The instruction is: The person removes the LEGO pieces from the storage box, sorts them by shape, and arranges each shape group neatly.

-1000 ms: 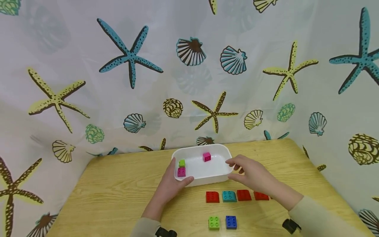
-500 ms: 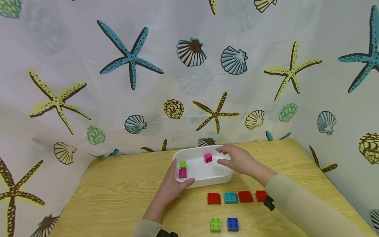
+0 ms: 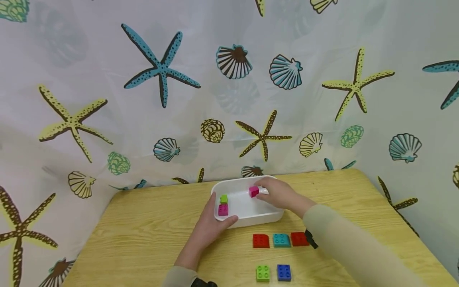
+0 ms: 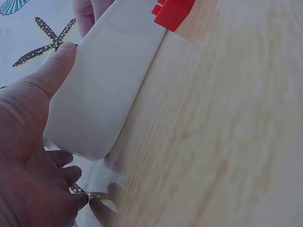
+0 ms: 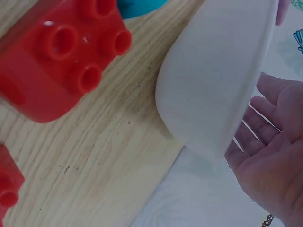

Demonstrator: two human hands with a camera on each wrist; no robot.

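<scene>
Right hand (image 3: 277, 194) reaches into the white tray (image 3: 247, 217) at centre frame, fingertips closed on a magenta block (image 3: 254, 191) near the tray's far wall. Whether that block rests on the tray floor cannot be told. Left hand (image 3: 211, 225) grips the tray's near-left corner, thumb curled over the rim, fingers along the outer wall. Inside the tray, at its left end, a green block (image 3: 224, 198) sits just behind a second magenta block (image 3: 222, 209). Below the tray on the wooden table (image 3: 136, 235): a row of red block (image 3: 260, 240), teal block (image 3: 281, 240), second red block (image 3: 298, 238). Lower still, a green square block (image 3: 263, 273) beside a blue block (image 3: 284, 272).
</scene>
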